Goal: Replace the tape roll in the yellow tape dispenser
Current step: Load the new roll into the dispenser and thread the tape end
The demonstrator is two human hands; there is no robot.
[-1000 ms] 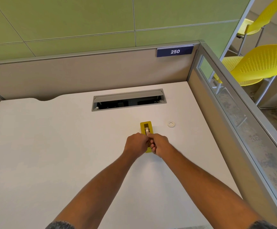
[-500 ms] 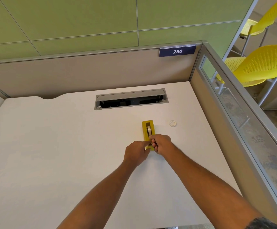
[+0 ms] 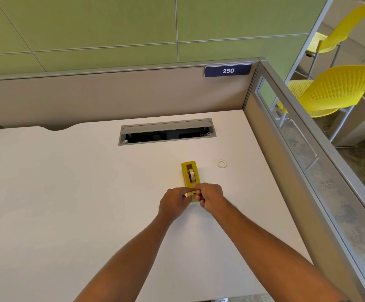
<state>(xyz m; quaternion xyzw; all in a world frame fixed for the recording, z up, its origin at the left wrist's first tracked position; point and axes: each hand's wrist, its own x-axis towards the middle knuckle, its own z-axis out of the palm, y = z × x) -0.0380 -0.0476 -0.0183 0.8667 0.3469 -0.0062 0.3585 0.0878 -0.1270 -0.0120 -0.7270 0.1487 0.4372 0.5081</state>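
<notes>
The yellow tape dispenser point(image 3: 188, 173) lies on the white desk point(image 3: 68, 192), its long axis pointing away from me. A tape roll point(image 3: 191, 174) sits in its slot. My left hand point(image 3: 173, 202) and my right hand point(image 3: 211, 198) meet at the dispenser's near end, the fingertips pinched together over it. They cover the cutter end, so what the fingers pinch there is hidden. A small white empty tape core point(image 3: 221, 163) lies flat on the desk to the right of the dispenser.
A grey cable slot point(image 3: 166, 131) is cut into the desk behind the dispenser. Beige partition walls point(image 3: 111, 99) close the back and right sides, with a "250" sign point(image 3: 228, 71). Yellow chairs point(image 3: 334, 92) stand beyond the right partition.
Both hands have slid toward me along the dispenser, uncovering more of its body and the roll in the slot. The dispenser and the white core stay in place.
</notes>
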